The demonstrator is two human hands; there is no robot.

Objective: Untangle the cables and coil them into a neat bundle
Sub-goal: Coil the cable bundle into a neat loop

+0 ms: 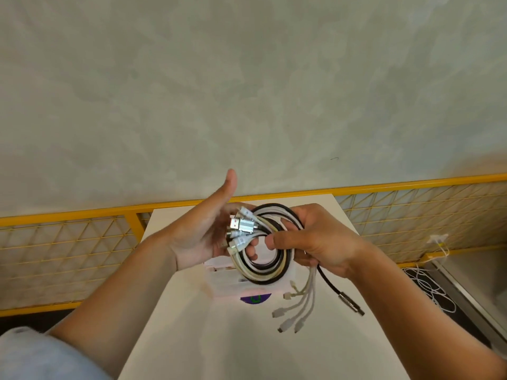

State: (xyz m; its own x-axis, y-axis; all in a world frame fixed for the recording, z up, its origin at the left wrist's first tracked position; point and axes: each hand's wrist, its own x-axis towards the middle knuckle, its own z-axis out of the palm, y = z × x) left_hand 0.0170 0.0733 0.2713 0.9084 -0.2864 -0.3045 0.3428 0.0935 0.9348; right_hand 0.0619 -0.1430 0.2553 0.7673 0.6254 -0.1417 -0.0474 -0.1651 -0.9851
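Black, white and cream strands wound together: the cable coil [263, 270] is up in the air between 2 hands, above the white table [192, 325]. The right hand [315, 242] grips the coil's right side, fingers curled tight round the loops. The left hand [197, 234] cradles the other side, palm showing and thumb pointing straight up and clear, while a fingertip hooks through the middle of the loop. A cluster of USB plugs [241, 224] fans out across that left palm. Below the right hand, the white loose ends [288, 322] dangle beside a black lead with a metal plug [348, 300]. Under the coil sits a pale pink box [227, 286] on the table. Yellow mesh railing [68, 242] runs behind.
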